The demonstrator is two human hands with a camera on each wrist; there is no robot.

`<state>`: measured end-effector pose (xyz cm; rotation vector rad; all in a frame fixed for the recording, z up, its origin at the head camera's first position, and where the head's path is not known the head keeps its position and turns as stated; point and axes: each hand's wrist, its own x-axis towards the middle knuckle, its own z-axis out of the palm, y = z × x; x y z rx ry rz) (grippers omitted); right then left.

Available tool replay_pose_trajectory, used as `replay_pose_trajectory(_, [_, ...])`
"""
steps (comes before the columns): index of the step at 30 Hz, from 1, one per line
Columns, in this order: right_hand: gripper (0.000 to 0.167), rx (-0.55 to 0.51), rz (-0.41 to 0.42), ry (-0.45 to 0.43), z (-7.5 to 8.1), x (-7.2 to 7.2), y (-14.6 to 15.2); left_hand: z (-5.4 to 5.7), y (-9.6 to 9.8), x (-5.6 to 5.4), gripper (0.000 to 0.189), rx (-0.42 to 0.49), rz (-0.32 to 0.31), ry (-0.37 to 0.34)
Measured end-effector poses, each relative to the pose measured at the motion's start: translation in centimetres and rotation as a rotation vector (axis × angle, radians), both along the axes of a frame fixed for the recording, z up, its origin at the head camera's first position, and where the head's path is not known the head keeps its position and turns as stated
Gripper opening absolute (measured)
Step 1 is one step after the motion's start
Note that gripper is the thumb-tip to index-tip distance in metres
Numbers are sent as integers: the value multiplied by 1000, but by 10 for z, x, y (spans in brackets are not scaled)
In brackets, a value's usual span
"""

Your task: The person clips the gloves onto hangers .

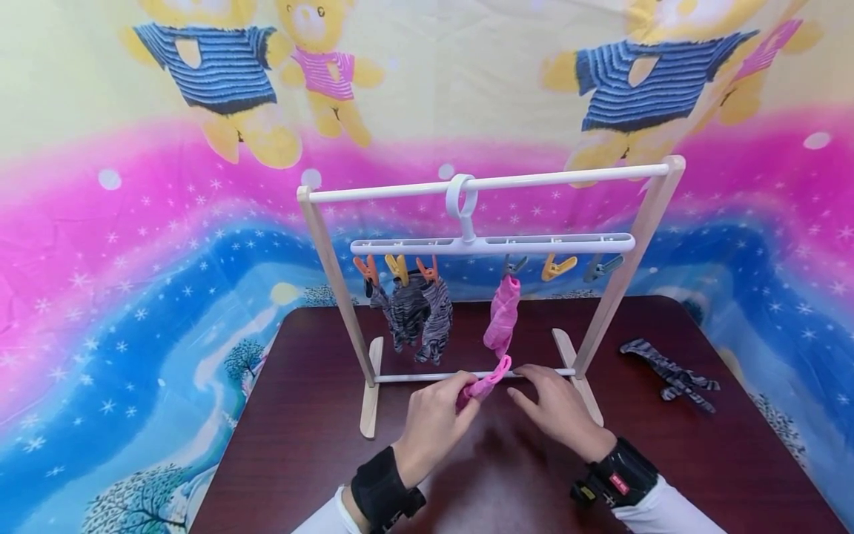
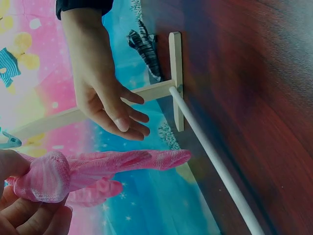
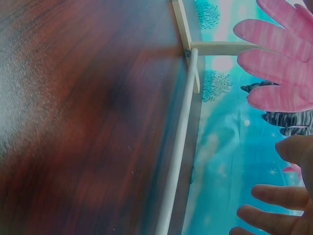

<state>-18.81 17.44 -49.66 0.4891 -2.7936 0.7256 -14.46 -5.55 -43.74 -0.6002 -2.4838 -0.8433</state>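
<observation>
My left hand pinches a pink knitted glove; in the left wrist view its bunched cuff sits between thumb and fingers. My right hand is just right of this glove, fingers spread and holding nothing, as the right wrist view also shows. Above the hands, another pink glove hangs from a blue-grey clip on a white clip hanger. Dark striped gloves hang at its left under orange and yellow clips.
The hanger's ring hooks over the top bar of a wooden rack with a white lower rod. Vacant yellow and blue-grey clips hang at right. A dark striped glove lies on the brown table. Patterned cloth stands behind.
</observation>
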Motion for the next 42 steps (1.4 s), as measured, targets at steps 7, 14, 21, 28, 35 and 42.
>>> replay_pose_trajectory(7, [39, -15, 8, 14, 7, -5, 6, 3, 6, -3, 15, 5, 6, 3])
replay_pose_trajectory(14, [41, -21, -1, -5, 14, -8, 10, 4, 11, -4, 16, 34, 2, -32])
replay_pose_trajectory(21, [43, -40, -8, 7, 26, -12, 15, 5, 16, -7, 15, 18, 7, 2])
replay_pose_trajectory(28, [39, -40, -18, 28, 37, -18, 19, 8, 19, -9, 14, 53, -3, -57])
replay_pose_trajectory(35, [38, -85, -33, 7, 52, -23, 22, 12, 23, -12, 14, 89, -27, -87])
replay_pose_trajectory(42, [37, -126, -53, 48, 68, -26, 21, 19, 29, -14, 17, 105, -64, -81])
